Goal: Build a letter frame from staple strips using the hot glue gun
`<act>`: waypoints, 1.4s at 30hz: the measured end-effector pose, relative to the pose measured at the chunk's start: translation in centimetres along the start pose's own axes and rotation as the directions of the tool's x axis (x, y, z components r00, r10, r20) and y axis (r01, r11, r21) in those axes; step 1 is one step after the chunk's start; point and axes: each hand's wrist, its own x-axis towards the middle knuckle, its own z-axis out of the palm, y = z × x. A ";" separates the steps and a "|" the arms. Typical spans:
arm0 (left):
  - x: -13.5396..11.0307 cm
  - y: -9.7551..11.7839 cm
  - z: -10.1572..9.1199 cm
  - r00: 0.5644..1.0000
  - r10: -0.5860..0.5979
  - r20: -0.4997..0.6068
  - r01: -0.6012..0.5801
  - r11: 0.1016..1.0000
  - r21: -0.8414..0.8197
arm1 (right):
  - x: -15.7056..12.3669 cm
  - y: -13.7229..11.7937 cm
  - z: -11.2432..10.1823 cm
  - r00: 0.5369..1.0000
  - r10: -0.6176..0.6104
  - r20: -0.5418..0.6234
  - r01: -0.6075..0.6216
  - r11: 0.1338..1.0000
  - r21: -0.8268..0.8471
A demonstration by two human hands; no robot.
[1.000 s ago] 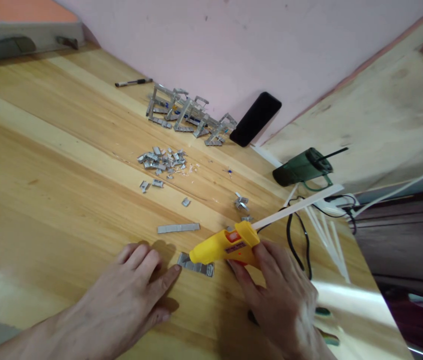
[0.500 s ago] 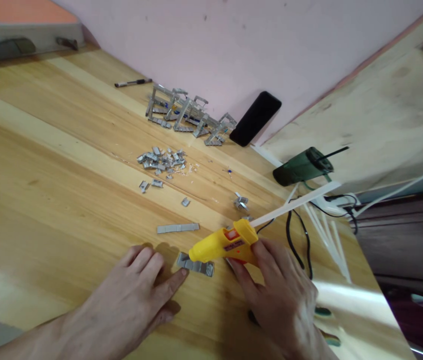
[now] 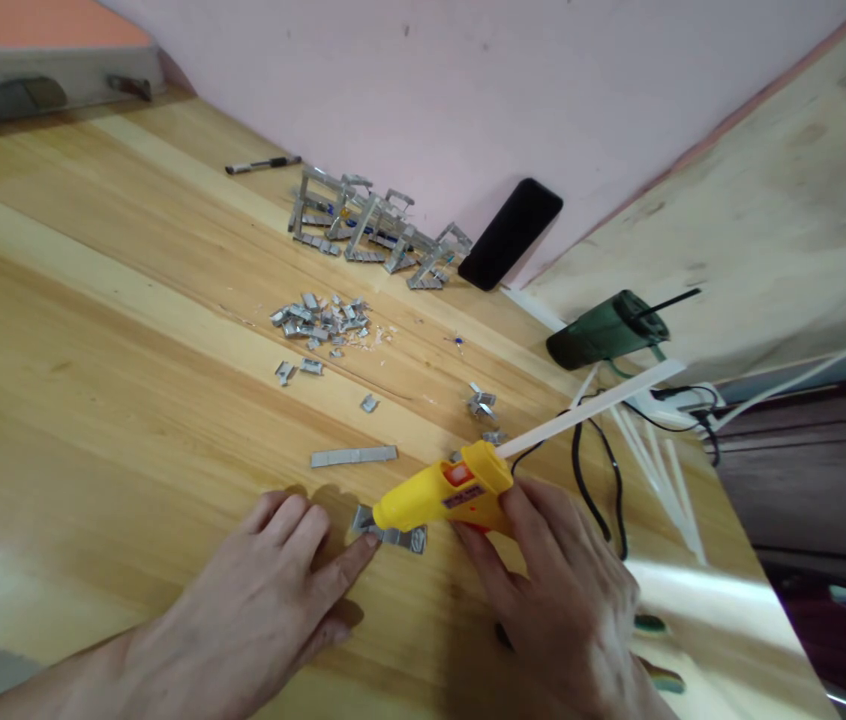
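Observation:
My right hand is wrapped round a yellow hot glue gun, with a long white glue stick jutting from its back. The gun's nozzle is over the left part of a short grey metallic strip lying on the table; whether it touches is hard to tell. With its index fingertip, my left hand presses the strip's near edge. Its thumb is apart and the other fingers are loosely bent, gripping nothing. Just beyond lies a longer flat grey strip.
Small grey folded pieces are heaped mid-table, with a smaller cluster to the right. Grey frames stand along the wall beside a leaning black phone. A green tumbler, black cable and white glue sticks are at right.
The glue gun has shifted very slightly left and down over the strip. My left hand keeps its fingertip on the strip; the view has moved a little.

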 end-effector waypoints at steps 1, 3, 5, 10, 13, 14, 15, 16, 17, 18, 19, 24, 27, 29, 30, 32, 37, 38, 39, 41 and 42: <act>0.0 0.0 0.0 1.000 -0.001 0.003 0.001 1.000 0.006 | 0.0 0.0 0.0 1.000 0.003 0.005 -0.003 1.000 0.005; -0.1 0.0 0.1 1.000 -0.001 0.001 0.001 1.000 0.013 | 0.1 0.0 0.0 1.000 0.007 0.007 -0.007 1.000 0.002; -0.2 0.0 0.2 1.000 -0.001 -0.004 0.001 1.000 0.005 | 0.2 0.1 0.2 1.000 0.006 -0.010 -0.006 1.000 -0.012; -0.1 -0.1 0.2 0.999 0.007 -0.039 -0.008 1.000 -0.018 | 0.1 0.4 0.4 1.000 0.006 -0.030 -0.007 0.999 -0.034; 0.0 -0.1 0.1 0.999 0.009 -0.047 -0.010 1.000 -0.023 | 0.0 0.4 0.2 0.998 -0.033 -0.047 0.032 0.999 -0.028; 0.1 -0.1 0.0 0.999 0.011 -0.044 -0.012 1.000 -0.024 | 0.0 0.4 0.1 0.998 -0.045 -0.046 0.045 0.999 -0.018; 0.1 -0.1 -0.1 0.999 0.013 -0.038 -0.014 1.000 -0.025 | 0.0 0.4 0.0 0.997 -0.055 -0.049 0.055 0.998 -0.005; 0.1 -0.1 -0.1 0.999 0.013 -0.033 -0.014 0.999 -0.028 | 0.1 0.3 -0.1 0.997 -0.063 -0.052 0.064 0.998 0.009; 0.0 -0.1 -0.2 1.000 0.013 -0.028 -0.014 0.999 -0.033 | 0.1 0.3 -0.1 0.996 -0.068 -0.057 0.069 0.997 0.021; 0.0 -0.1 -0.2 1.000 0.011 -0.021 -0.012 0.999 -0.036 | 0.2 0.2 -0.2 0.995 -0.072 -0.063 0.074 0.997 0.030; 0.0 -0.1 -0.3 1.000 0.008 -0.014 -0.009 0.999 -0.037 | 0.3 0.2 -0.2 0.995 -0.073 -0.066 0.075 0.997 0.036; 0.1 -0.1 -0.2 1.000 0.002 0.007 -0.002 0.999 -0.043 | 0.5 0.2 0.0 0.995 -0.069 -0.074 0.071 0.997 0.030; 0.1 -0.1 -0.1 1.000 -0.002 -0.015 0.001 0.998 -0.056 | 0.4 0.2 -0.1 0.994 -0.074 -0.075 0.077 0.997 0.028; 0.1 -0.1 -0.2 0.999 -0.002 -0.033 0.000 0.998 -0.062 | 0.4 0.2 -0.3 0.994 -0.076 -0.081 0.080 0.996 0.040; 0.1 -0.1 -0.3 0.999 -0.002 -0.037 0.000 0.998 -0.066 | 0.3 0.2 -0.4 0.994 -0.077 -0.084 0.082 0.995 0.051; 0.2 -0.1 -0.4 0.999 -0.002 -0.036 -0.001 0.997 -0.074 | 0.3 0.1 -0.5 0.993 -0.076 -0.091 0.082 0.994 0.068; 0.1 -0.2 -0.3 0.999 -0.006 -0.045 0.003 0.998 -0.060 | 0.5 0.2 -0.1 0.993 -0.060 -0.100 0.064 0.997 0.044; 0.1 -0.2 -0.2 0.999 -0.006 -0.046 0.003 0.998 -0.056 | 0.6 0.2 0.0 0.993 -0.055 -0.100 0.058 0.998 0.036; 0.1 -0.2 -0.2 0.999 -0.003 -0.045 0.000 0.999 -0.053 | 0.6 0.2 0.0 0.993 -0.051 -0.105 0.054 0.998 0.031; 0.0 -0.2 -0.1 0.999 0.002 -0.041 -0.004 0.999 -0.050 | 0.6 0.1 -0.2 0.992 -0.055 -0.112 0.059 0.998 0.034; 0.0 -0.2 0.0 0.999 0.003 -0.038 -0.005 0.999 -0.050 | 0.6 0.1 -0.3 0.992 -0.067 -0.108 0.071 0.997 0.041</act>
